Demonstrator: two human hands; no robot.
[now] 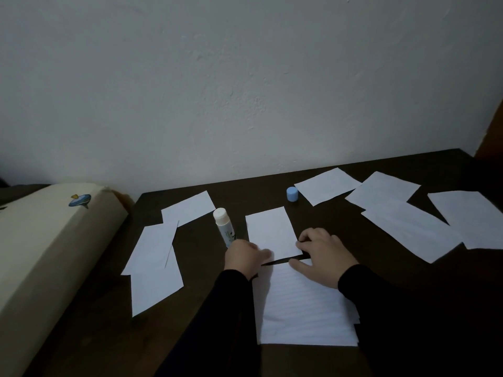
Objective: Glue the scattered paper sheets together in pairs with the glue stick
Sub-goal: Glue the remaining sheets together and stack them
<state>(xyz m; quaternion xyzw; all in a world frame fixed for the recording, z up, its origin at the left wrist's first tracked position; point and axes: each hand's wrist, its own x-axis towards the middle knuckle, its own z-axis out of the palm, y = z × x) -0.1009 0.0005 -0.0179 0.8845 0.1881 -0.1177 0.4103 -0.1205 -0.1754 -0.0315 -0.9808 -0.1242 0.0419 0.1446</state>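
We are working at a dark wooden desk [340,172] against a white wall. Our left hand [245,255] is gripping the uncapped glue stick [223,224], its long axis leaning away from us. Just to its right, our right hand [324,254] is resting with relaxed fingers on the small paper sheet [269,229], which is lying lengthwise away from us, nearer that hand.

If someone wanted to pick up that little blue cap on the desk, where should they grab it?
Pinch the blue cap across its round side wall, coming down from above. It stands on its end, clear of the glue stick, though a paper sheet lies close on its right, so a front-and-back pinch looks easiest.
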